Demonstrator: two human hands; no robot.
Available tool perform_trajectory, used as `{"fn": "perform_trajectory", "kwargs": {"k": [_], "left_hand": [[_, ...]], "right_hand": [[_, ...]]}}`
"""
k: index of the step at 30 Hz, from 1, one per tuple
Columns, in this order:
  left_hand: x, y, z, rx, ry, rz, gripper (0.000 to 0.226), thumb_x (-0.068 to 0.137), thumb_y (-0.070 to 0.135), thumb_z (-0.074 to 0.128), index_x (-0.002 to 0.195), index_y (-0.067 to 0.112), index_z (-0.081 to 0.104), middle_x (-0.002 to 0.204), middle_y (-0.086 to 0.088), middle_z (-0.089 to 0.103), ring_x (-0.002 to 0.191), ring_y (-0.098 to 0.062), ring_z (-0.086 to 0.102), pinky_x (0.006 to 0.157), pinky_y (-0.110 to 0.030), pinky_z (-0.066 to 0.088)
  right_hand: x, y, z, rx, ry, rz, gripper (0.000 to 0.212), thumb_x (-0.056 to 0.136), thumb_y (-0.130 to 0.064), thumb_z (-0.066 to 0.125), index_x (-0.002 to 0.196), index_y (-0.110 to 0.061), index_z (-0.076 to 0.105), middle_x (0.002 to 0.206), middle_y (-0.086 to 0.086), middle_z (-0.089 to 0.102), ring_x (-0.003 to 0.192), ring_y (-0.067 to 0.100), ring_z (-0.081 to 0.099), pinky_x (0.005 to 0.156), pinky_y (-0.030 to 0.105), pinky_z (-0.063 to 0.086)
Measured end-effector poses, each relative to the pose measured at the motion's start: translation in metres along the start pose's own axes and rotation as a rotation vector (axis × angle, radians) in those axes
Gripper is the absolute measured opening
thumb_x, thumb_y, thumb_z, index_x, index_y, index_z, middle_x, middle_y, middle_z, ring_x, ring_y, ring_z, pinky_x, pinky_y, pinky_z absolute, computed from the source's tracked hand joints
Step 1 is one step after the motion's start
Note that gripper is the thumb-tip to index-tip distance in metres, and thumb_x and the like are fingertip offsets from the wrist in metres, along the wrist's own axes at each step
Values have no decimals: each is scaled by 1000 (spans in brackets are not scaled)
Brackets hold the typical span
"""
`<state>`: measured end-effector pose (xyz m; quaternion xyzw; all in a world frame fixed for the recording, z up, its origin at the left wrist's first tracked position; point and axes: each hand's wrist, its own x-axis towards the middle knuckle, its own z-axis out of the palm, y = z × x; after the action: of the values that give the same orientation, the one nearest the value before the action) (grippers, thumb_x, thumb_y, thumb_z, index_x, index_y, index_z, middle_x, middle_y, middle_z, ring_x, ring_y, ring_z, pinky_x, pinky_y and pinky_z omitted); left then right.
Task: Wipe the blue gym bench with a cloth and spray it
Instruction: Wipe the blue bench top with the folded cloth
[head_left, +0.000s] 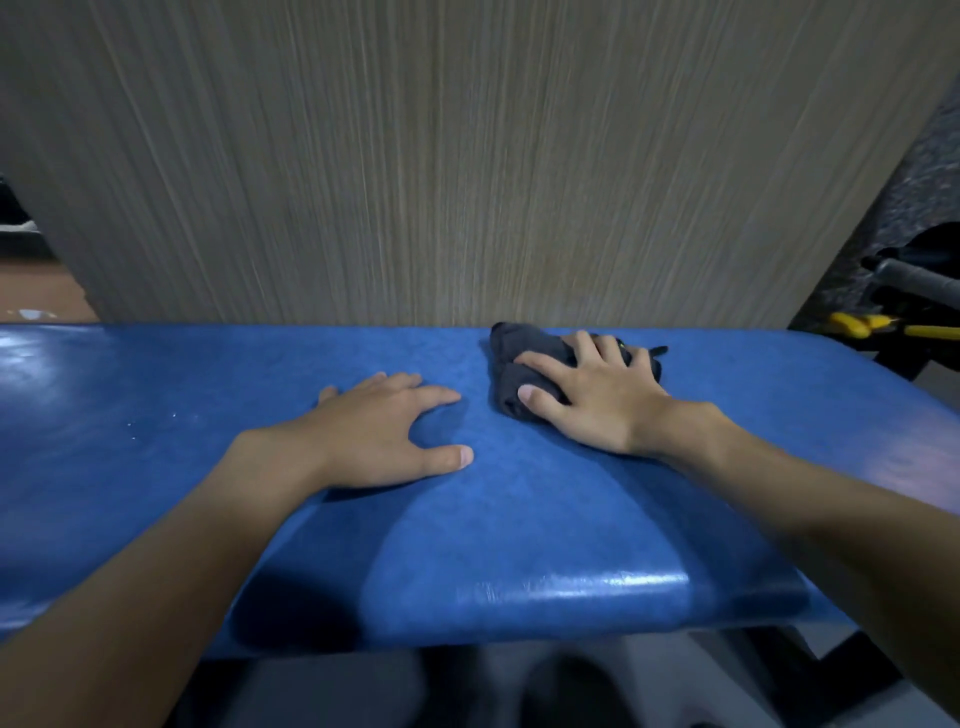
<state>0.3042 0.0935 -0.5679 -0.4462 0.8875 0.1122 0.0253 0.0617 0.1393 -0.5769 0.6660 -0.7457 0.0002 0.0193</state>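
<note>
The blue gym bench (218, 509) runs across the whole view, its padded top shiny in places. A dark grey cloth (511, 358) lies bunched on the far right part of the pad. My right hand (592, 400) lies flat on top of the cloth, fingers spread and pressing it against the pad. My left hand (384, 431) rests palm down on the bare pad to the left of the cloth, fingers spread and holding nothing. No spray bottle is in view.
A pale wood-grain wall panel (467, 156) stands right behind the bench. At the far right are a grey bar (919, 278) and yellow-handled equipment (893, 327). Dark floor shows below the bench's near edge.
</note>
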Motion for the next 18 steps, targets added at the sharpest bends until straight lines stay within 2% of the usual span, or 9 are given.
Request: {"fn": "perform_trajectory", "kwargs": {"k": [4, 6, 10, 14, 17, 18], "left_hand": [[0, -2, 0, -41, -3, 3, 83, 78, 85, 47, 151, 50, 28, 165, 7, 20, 154, -25, 13, 118, -61, 17], [-1, -1, 0, -52, 1, -2, 86, 76, 86, 47, 151, 49, 29, 164, 7, 22, 154, -24, 14, 118, -61, 17], [-8, 4, -1, -44, 35, 0, 72, 87, 73, 51, 150, 44, 34, 162, 6, 26, 151, -20, 19, 117, -60, 17], [-12, 3, -2, -29, 67, -6, 72, 84, 78, 50, 148, 49, 34, 161, 9, 27, 149, -18, 22, 116, -60, 19], [-10, -2, -3, -15, -8, -44, 80, 76, 88, 47, 147, 58, 27, 165, 12, 18, 153, -21, 14, 116, -63, 16], [-8, -3, -3, -8, -25, -47, 82, 75, 89, 47, 148, 59, 25, 166, 13, 16, 153, -21, 12, 116, -62, 16]], "right_hand": [[-71, -11, -3, -15, 45, -62, 71, 76, -76, -2, 141, -55, 16, 144, -2, 27, 137, 27, 21, 113, 56, 15], [-102, -16, -4, -28, 64, -92, 71, 77, -75, -2, 143, -55, 14, 142, -4, 27, 136, 24, 20, 113, 54, 15], [-147, -18, -2, -47, 101, -157, 67, 85, -75, 5, 147, -54, 18, 149, 0, 27, 139, 25, 20, 113, 56, 16], [-155, -15, 4, -9, 105, -171, 67, 88, -78, 4, 149, -53, 20, 160, 6, 21, 149, 32, 15, 113, 66, 14], [-140, -14, 7, -31, 147, -178, 65, 89, -78, 7, 142, -52, 34, 150, 2, 35, 140, 30, 30, 108, 64, 25], [-131, -13, 5, -22, 145, -172, 65, 88, -79, 7, 141, -52, 34, 147, -1, 35, 138, 27, 30, 108, 62, 25]]}}
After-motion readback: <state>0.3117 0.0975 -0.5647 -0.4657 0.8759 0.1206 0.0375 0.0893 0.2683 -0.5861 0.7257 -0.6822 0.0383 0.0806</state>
